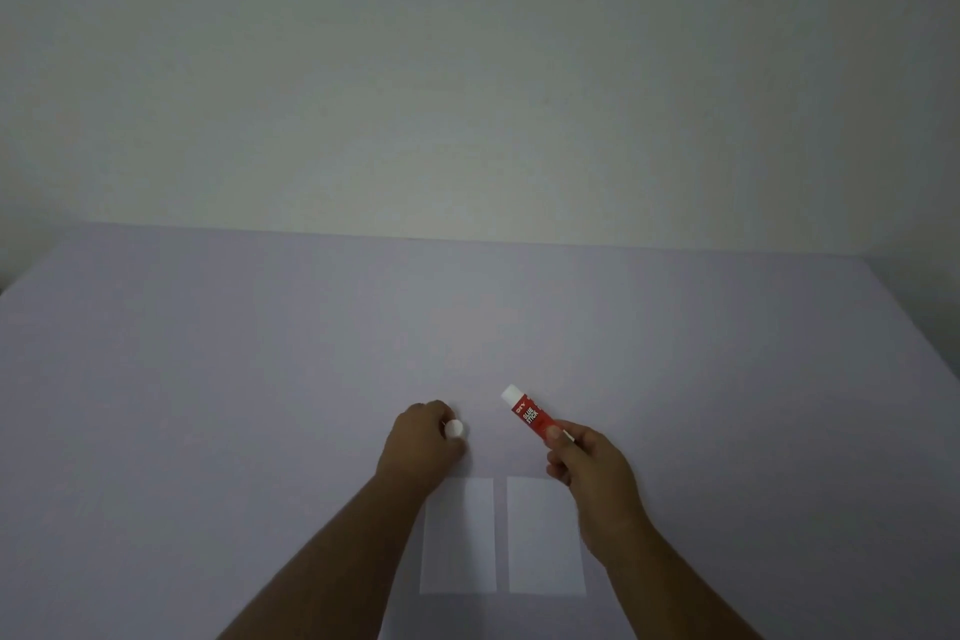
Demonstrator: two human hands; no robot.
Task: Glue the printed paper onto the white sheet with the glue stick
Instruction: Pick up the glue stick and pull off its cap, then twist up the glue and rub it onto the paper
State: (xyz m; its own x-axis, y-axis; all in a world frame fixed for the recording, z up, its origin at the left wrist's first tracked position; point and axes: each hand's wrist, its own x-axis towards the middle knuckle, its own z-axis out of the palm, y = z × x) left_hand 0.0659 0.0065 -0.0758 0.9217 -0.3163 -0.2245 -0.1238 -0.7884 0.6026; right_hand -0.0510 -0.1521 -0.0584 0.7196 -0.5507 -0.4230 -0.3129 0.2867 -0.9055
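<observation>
Two white paper rectangles lie side by side near the table's front edge, the left sheet (pixel 462 535) and the right sheet (pixel 543 535); no print shows on either. My right hand (pixel 587 478) holds a red glue stick (pixel 527 413) by its lower end, tilted up and to the left above the right sheet, its white tip bare. My left hand (pixel 423 442) is closed around a small white cap (pixel 453 429), just beyond the left sheet. My left forearm covers the left sheet's near left corner.
A pale lilac table top (pixel 208 379) spreads wide on all sides of the papers. Its far edge meets a plain grey-white wall (pixel 467 94). The right edge of the table slants down at the far right.
</observation>
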